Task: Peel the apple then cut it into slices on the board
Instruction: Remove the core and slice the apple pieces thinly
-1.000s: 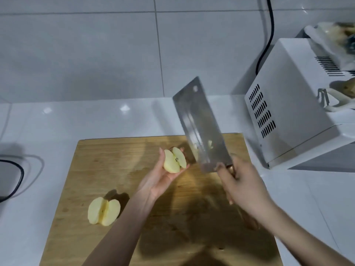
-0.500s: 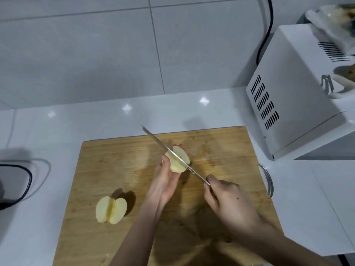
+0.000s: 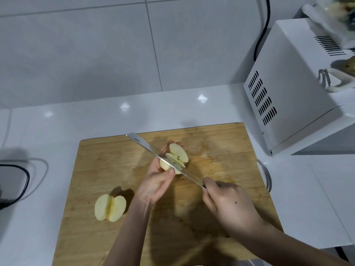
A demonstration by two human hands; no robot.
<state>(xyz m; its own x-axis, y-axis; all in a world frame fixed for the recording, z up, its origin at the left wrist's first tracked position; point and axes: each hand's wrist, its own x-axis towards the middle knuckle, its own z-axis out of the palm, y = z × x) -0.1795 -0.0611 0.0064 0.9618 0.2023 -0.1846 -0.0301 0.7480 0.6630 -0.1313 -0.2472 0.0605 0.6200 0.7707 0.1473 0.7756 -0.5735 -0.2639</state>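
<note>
The left hand [image 3: 156,181] pinched a peeled apple piece [image 3: 175,159] above the board [image 3: 107,162]; the right hand [image 3: 228,204] gripped a cleaver [image 3: 153,150] laid against its core. Another apple piece [image 3: 110,207] lay at eight o'clock. No writing was readable.

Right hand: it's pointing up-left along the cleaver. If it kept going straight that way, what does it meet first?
Probably the left hand holding the apple piece. The right hand points along the cleaver, which already crosses that piece beside the left thumb. Depth from one view is uncertain.
</note>
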